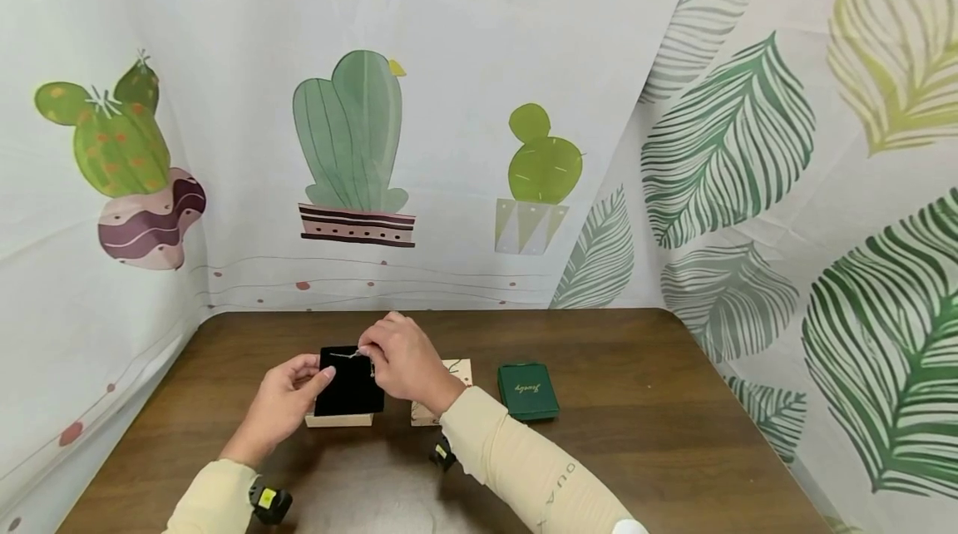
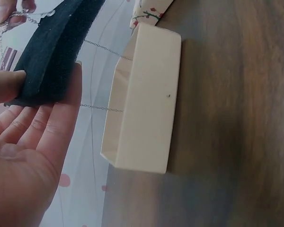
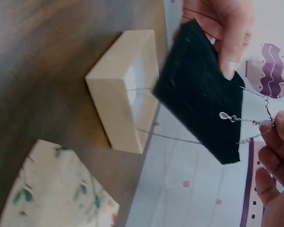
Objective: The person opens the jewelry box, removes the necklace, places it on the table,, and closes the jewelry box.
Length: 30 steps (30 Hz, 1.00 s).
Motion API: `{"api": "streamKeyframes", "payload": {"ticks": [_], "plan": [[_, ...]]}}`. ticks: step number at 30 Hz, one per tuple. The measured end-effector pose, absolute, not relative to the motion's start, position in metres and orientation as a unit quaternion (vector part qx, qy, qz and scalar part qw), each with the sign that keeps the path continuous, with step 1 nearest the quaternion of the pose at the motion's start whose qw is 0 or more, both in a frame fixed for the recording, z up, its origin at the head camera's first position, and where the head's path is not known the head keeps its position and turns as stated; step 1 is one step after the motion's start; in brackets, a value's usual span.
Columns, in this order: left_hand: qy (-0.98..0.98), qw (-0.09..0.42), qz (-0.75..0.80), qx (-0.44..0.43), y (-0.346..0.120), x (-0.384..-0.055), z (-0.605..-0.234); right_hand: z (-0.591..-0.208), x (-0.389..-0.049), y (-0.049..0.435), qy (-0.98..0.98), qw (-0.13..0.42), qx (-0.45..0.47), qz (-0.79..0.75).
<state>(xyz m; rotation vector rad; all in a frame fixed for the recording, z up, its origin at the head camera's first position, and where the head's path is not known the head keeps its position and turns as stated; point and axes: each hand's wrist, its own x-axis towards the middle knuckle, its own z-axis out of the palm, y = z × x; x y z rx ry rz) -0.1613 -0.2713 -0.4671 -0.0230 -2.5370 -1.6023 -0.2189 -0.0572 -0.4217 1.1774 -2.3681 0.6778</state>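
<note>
My left hand (image 1: 280,397) holds a black velvety foam pad (image 1: 348,388) by its edge, thumb on its face and fingers behind. A thin silver necklace (image 3: 234,119) with a small clear pendant hangs at the pad, and my right hand (image 1: 404,358) pinches its chain between thumb and fingertips. In both wrist views, two strands of the chain run from the pad's far side down into an open cream box (image 2: 149,101). The pad is tilted above this box, apart from it. Part of the box's inside is hidden.
A cream lid with a floral print (image 3: 57,189) lies on the brown table (image 1: 644,434), partly behind my right hand in the head view. Farther right sits a dark green box with gold lettering (image 1: 528,391). A printed cloth (image 1: 464,18) hangs behind the table.
</note>
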Motion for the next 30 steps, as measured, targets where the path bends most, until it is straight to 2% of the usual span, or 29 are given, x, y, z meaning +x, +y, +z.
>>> {"api": "streamKeyframes", "payload": {"ticks": [13, 23, 30], "plan": [[-0.848, 0.068, -0.525, -0.021, -0.259, -0.155, -0.470, -0.395, -0.231, -0.049, -0.860, 0.142, 0.397, 0.288], [-0.846, 0.060, -0.529, -0.031, -0.256, -0.153, -0.472, -0.382, -0.237, -0.046, -0.862, 0.130, 0.392, 0.295], [-0.865, 0.073, -0.494, -0.042, -0.255, -0.151, -0.474, -0.374, -0.239, -0.042, -0.863, 0.116, 0.380, 0.312]]}}
